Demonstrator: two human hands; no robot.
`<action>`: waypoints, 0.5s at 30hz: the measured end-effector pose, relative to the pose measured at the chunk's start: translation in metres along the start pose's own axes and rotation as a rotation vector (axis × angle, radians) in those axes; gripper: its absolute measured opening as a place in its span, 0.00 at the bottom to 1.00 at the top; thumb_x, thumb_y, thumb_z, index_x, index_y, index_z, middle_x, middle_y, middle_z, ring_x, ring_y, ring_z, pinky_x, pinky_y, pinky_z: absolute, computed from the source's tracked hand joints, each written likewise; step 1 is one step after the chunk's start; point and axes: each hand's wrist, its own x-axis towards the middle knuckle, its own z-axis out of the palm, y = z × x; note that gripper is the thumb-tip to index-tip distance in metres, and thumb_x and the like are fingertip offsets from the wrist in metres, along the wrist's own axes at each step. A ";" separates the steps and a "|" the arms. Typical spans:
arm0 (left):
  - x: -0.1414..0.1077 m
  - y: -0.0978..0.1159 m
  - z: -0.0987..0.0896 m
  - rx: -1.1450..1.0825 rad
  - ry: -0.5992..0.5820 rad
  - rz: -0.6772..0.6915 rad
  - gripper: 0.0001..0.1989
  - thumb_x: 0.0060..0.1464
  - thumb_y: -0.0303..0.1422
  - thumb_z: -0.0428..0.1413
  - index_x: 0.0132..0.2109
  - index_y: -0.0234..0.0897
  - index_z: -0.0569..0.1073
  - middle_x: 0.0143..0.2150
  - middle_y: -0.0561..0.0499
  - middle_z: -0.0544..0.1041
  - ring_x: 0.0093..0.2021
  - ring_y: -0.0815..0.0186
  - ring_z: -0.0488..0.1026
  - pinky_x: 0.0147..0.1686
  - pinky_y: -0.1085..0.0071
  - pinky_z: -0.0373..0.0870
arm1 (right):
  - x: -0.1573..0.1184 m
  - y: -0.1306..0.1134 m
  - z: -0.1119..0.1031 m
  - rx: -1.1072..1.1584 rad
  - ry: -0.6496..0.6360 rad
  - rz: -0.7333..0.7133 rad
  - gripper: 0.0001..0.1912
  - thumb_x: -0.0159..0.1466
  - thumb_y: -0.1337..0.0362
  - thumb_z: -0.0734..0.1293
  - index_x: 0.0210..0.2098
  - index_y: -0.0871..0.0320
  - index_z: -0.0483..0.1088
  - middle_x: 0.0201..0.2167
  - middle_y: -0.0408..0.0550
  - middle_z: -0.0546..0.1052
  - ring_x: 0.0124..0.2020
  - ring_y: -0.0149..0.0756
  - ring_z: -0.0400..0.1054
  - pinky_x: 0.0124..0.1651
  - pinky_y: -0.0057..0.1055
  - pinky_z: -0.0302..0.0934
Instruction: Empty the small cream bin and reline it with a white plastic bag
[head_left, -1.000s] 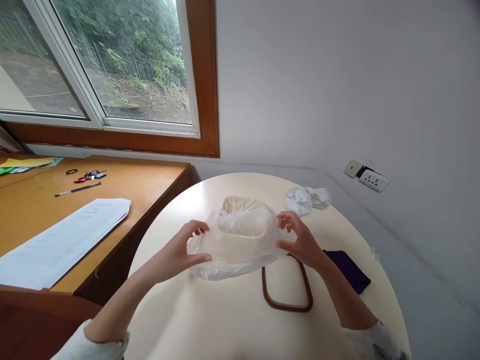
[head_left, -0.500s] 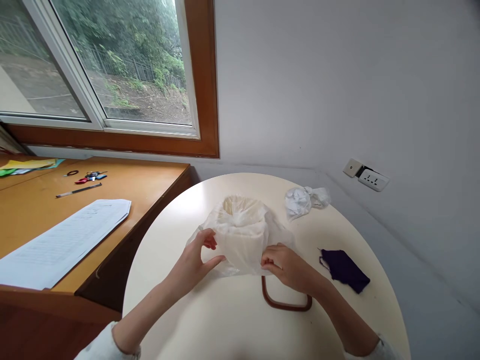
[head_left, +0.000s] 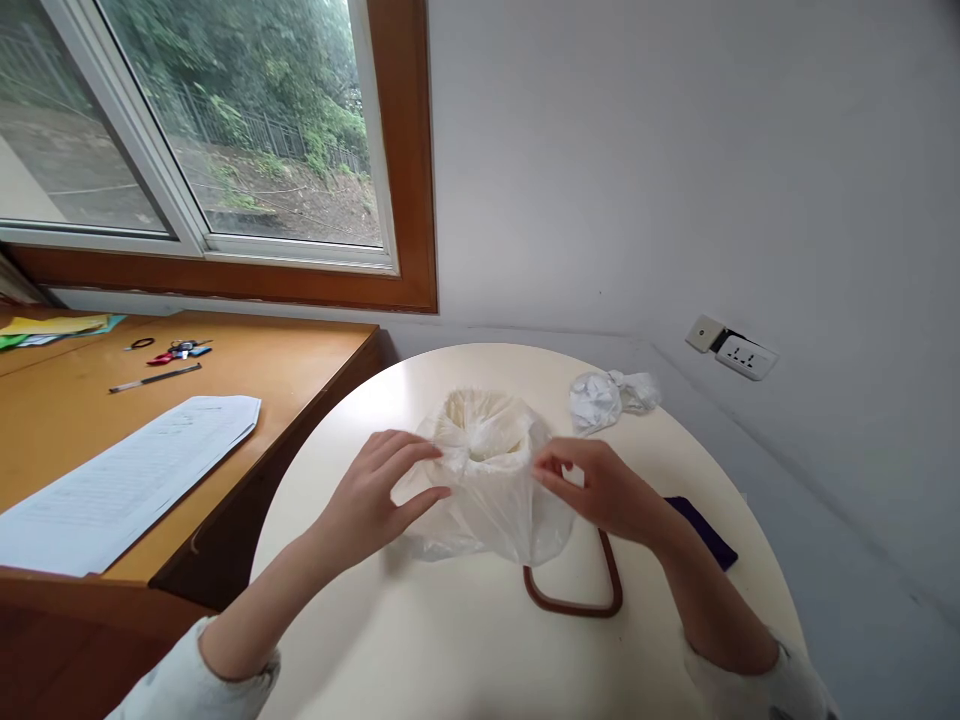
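Observation:
A round container lined with a translucent white plastic bag (head_left: 495, 510) stands on the round table, the bag folded over its rim and hanging loosely outside. At the container's left side is my left hand (head_left: 382, 490), thumb and fingers spread apart, with nothing in it. My right hand (head_left: 592, 480) is at the right side of the rim, its thumb and fingertips brought close together at the bag's edge. Whether plastic is pinched there is hard to make out. Part of a brown loop handle (head_left: 574, 607) lies on the table in front, its upper end hidden under the bag.
A knotted clear bag with white contents (head_left: 596, 400) lies at the back right of the round table (head_left: 420, 650). A dark purple cloth (head_left: 705, 535) is partly behind my right forearm. On the wooden desk (head_left: 300, 350) at left are papers (head_left: 142, 480), a pen (head_left: 155, 378) and keys (head_left: 184, 350).
Both hands have moved up from the bag's lower part toward the rim. The bag's front now hangs lower and looser, over the handle's top. My left fingers have spread wider.

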 end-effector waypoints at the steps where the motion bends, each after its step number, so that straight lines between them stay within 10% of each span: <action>1: 0.007 0.001 0.000 0.028 -0.034 0.060 0.16 0.52 0.38 0.54 0.48 0.38 0.66 0.43 0.45 0.73 0.45 0.60 0.68 0.47 0.60 0.63 | 0.009 -0.005 -0.002 0.018 0.078 -0.048 0.09 0.63 0.64 0.58 0.29 0.58 0.67 0.27 0.43 0.71 0.29 0.29 0.63 0.34 0.26 0.55; 4: 0.022 0.004 0.007 0.070 -0.213 0.161 0.22 0.53 0.41 0.54 0.53 0.39 0.63 0.48 0.46 0.72 0.50 0.60 0.67 0.56 0.55 0.53 | 0.038 -0.014 0.002 0.026 0.077 -0.162 0.10 0.63 0.66 0.57 0.32 0.59 0.68 0.29 0.43 0.73 0.32 0.29 0.64 0.36 0.26 0.55; 10: 0.024 0.006 0.019 0.106 -0.339 0.169 0.07 0.55 0.28 0.49 0.41 0.38 0.69 0.37 0.51 0.76 0.40 0.66 0.71 0.59 0.57 0.48 | 0.079 -0.012 0.014 -0.291 -0.367 -0.052 0.14 0.62 0.69 0.54 0.28 0.60 0.68 0.26 0.46 0.73 0.27 0.30 0.63 0.28 0.26 0.52; 15: 0.021 0.012 0.015 0.121 -0.364 0.256 0.07 0.51 0.23 0.48 0.33 0.38 0.69 0.30 0.52 0.75 0.34 0.66 0.70 0.53 0.61 0.56 | 0.087 -0.018 0.021 -0.535 -0.309 0.031 0.10 0.60 0.71 0.56 0.33 0.61 0.68 0.36 0.52 0.74 0.34 0.35 0.66 0.30 0.26 0.53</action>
